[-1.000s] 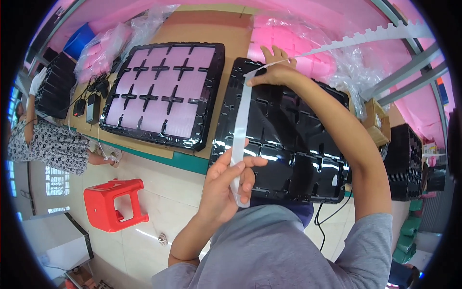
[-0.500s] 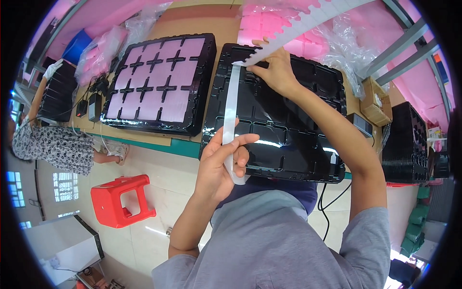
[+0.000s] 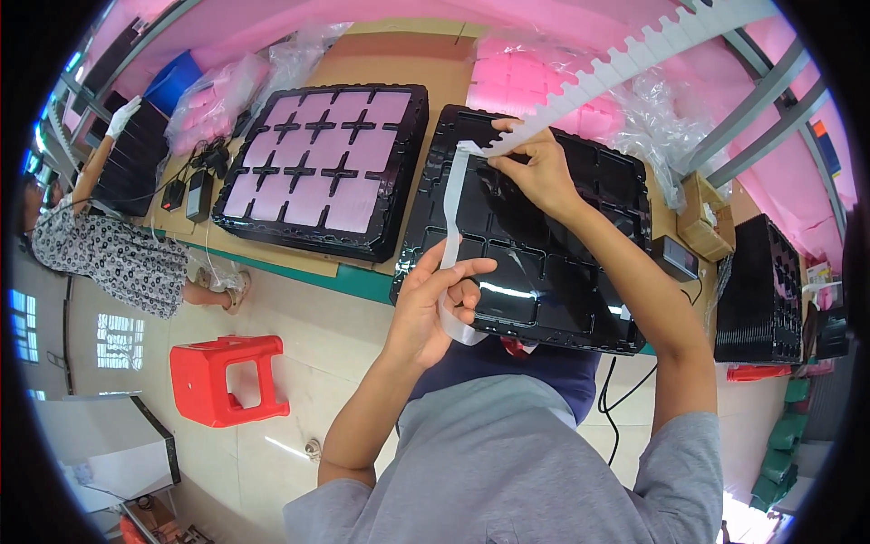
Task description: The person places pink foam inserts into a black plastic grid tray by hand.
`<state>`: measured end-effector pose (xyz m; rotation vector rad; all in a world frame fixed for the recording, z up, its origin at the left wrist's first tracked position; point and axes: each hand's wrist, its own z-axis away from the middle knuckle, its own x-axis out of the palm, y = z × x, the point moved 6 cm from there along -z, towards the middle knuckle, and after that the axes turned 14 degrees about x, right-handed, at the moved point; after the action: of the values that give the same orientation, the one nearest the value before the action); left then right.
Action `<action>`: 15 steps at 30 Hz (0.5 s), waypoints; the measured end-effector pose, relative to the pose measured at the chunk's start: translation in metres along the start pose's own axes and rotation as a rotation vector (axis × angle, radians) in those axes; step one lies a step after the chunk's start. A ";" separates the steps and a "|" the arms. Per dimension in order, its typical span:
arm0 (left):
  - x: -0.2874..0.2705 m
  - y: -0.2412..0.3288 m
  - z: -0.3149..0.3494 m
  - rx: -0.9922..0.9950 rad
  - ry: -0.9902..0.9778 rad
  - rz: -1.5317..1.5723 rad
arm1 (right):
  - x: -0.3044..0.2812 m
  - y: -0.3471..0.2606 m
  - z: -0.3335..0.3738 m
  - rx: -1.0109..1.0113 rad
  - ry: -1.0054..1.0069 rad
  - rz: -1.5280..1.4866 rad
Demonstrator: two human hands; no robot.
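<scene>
My left hand [image 3: 424, 308] pinches a narrow white ribbon-like strip [image 3: 452, 213] between thumb and fingers, and its loose end curls below the hand. The ribbon runs up to the lower end of a long white strip with a notched edge [image 3: 625, 74]. My right hand [image 3: 536, 172] grips that notched strip near the same end, fingers closed, and the rest of it rises toward the upper right. Both hands are above a black plastic tray [image 3: 507, 231] with shallow molded compartments, lying on the bench in front of me.
To the left sits another black tray [image 3: 412, 159] with pink sheet in its compartments. A small cardboard box [image 3: 705, 222] and stacked black trays [image 3: 759, 290] stand at right. A red stool [image 3: 190, 385] is on the floor. At far left a person's gloved hand [image 3: 124, 116] touches black trays.
The view has shifted slightly, moving the bench scene in the picture. The ribbon between my hands, straighter before, now bends. Both hands keep their hold.
</scene>
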<state>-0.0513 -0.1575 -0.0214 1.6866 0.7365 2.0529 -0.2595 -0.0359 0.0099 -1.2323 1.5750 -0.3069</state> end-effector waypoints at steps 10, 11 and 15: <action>0.000 -0.003 -0.006 -0.009 -0.071 0.035 | 0.022 0.017 -0.040 0.181 0.063 0.410; 0.004 -0.002 -0.004 -0.013 -0.025 0.013 | 0.030 0.026 -0.046 0.292 -0.049 0.471; 0.006 -0.002 -0.005 -0.024 -0.029 0.005 | 0.050 0.035 -0.065 0.350 -0.032 0.612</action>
<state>-0.0575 -0.1534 -0.0187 1.7033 0.6968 2.0278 -0.3281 -0.0864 -0.0177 -0.4524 1.6997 -0.1528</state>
